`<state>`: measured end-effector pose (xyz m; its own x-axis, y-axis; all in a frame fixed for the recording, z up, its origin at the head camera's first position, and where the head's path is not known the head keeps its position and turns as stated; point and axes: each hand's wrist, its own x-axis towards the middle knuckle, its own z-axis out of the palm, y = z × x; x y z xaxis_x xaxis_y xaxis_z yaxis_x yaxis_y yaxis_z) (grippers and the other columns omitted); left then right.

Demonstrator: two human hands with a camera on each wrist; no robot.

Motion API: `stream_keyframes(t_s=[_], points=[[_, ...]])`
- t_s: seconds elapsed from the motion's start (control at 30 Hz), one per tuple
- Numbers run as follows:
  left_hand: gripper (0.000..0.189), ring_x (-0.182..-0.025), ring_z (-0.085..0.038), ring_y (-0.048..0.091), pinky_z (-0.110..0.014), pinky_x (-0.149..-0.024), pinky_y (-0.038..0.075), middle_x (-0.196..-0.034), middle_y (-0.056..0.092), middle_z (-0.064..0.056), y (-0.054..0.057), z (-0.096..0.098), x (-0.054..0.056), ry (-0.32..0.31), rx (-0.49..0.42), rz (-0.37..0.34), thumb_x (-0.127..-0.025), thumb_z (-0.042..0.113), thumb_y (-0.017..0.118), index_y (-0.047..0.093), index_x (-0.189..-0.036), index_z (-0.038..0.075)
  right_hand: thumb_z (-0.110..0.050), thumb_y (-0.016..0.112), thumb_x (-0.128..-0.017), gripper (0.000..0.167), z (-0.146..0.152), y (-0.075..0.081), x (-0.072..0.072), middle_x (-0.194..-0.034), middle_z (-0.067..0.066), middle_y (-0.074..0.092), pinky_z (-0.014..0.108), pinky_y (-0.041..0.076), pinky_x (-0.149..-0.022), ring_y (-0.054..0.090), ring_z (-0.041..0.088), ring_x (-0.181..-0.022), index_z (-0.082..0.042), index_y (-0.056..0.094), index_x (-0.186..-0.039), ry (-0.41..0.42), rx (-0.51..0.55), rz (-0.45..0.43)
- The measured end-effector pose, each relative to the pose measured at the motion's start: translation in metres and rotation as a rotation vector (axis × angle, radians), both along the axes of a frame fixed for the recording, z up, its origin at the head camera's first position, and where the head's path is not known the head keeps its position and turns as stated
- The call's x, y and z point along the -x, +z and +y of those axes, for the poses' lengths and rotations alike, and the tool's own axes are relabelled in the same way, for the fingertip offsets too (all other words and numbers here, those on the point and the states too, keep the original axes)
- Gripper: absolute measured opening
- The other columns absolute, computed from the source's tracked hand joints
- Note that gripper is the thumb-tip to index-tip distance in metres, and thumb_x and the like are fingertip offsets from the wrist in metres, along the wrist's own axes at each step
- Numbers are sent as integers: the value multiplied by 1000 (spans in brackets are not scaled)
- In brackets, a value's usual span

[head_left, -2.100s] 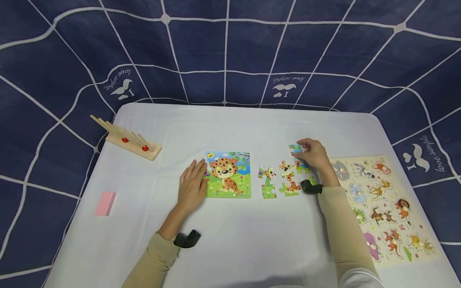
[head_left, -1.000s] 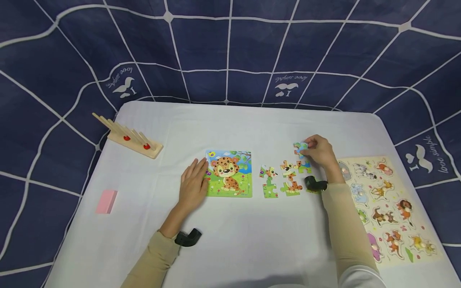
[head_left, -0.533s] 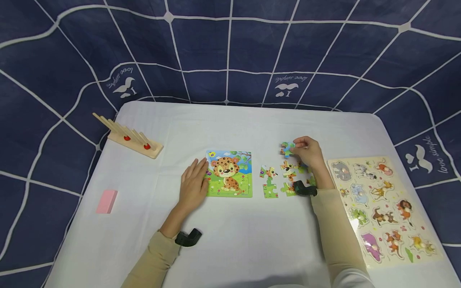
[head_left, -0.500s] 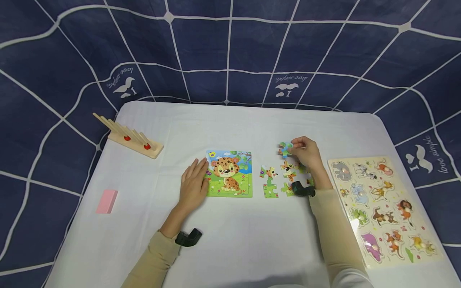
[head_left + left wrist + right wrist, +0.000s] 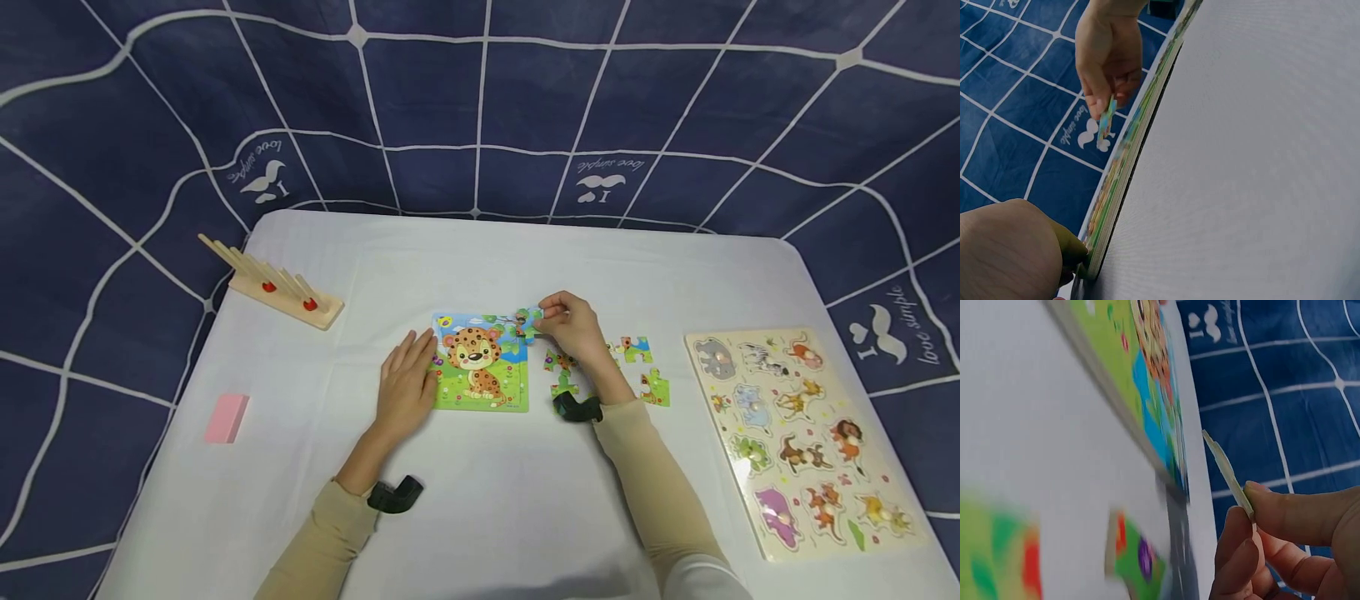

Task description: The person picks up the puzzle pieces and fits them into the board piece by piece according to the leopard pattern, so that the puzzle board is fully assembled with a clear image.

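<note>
A square leopard jigsaw puzzle [image 5: 480,379] lies in its board at the middle of the table. My left hand [image 5: 405,387] rests along its left edge with the fingers nearly straight. Over the puzzle's upper right corner, my right hand [image 5: 576,333] pinches a blue and green jigsaw piece [image 5: 527,321] between thumb and fingers. The right wrist view shows that piece [image 5: 1230,475] edge-on, tilted and raised above the puzzle. Loose jigsaw pieces [image 5: 656,387] lie right of the board, some partly hidden under the right hand and wrist.
At the far right lies a wooden animal peg puzzle [image 5: 802,433]. A wooden stand with upright pegs [image 5: 288,300] and red beads is at the back left. Nearer on the left sits a pink block [image 5: 227,418]. A dark blue checked cloth [image 5: 420,100] hangs behind the white table.
My right hand has carried the pinched jigsaw piece left, from behind the loose pieces to the leopard puzzle's upper right corner. My left hand has kept its place at the left edge.
</note>
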<state>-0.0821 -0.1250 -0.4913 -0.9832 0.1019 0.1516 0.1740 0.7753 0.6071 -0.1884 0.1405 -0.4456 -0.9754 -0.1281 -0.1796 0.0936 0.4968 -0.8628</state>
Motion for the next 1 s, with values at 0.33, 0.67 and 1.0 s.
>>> stream_keyframes(t_s=[0.33,0.67,1.0], points=[[53,-148,-34,23,-53,-120,13,-156,37,-12,0,0,1,3,16,-15,-94,9,49,42,-145,-2,-5,73,-85,24,-24,-4,-5,-89,7,57,22,47,-62,55,15,-72,0,63,-106,37,-24,8],[53,-149,-32,22,-51,-120,12,-156,37,-11,-1,-1,1,6,11,-17,-94,9,48,42,-145,-1,-5,73,-84,22,-34,-7,-7,-88,7,57,22,47,-61,55,15,-72,-1,63,-103,43,-59,16],[52,-149,-32,22,-51,-120,12,-156,37,-11,-1,-1,1,3,10,-24,-94,8,48,42,-145,-1,-7,74,-84,22,-36,-11,-9,-86,8,59,24,46,-63,54,16,-72,0,64,-102,60,-109,53]])
